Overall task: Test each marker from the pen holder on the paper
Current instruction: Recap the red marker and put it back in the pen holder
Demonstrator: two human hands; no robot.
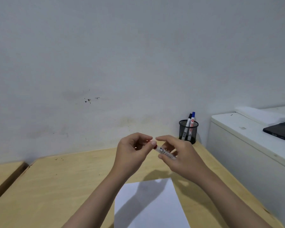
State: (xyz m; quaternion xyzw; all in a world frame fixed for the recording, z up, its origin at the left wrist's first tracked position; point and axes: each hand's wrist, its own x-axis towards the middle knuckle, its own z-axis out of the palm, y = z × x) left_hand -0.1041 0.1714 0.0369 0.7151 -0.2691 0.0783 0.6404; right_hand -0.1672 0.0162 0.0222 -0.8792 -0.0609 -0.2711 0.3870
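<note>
Both hands are raised above the wooden table (59, 181), holding one white marker (164, 151) with red at its left end. My right hand (179, 155) grips the barrel. My left hand (132, 152) pinches the red end, which looks like the cap. A white sheet of paper (153, 206) lies flat on the table below the hands. A black mesh pen holder (188, 134) stands at the table's back right corner by the wall. In it stand two markers, one with a black cap (189, 116) and one with a blue cap (193, 114).
A white cabinet (247, 145) stands right of the table, with a dark phone (281, 130) lying on top. A grey wall (122, 63) runs behind the table. A second wooden surface (2, 173) adjoins at the left, separated by a gap.
</note>
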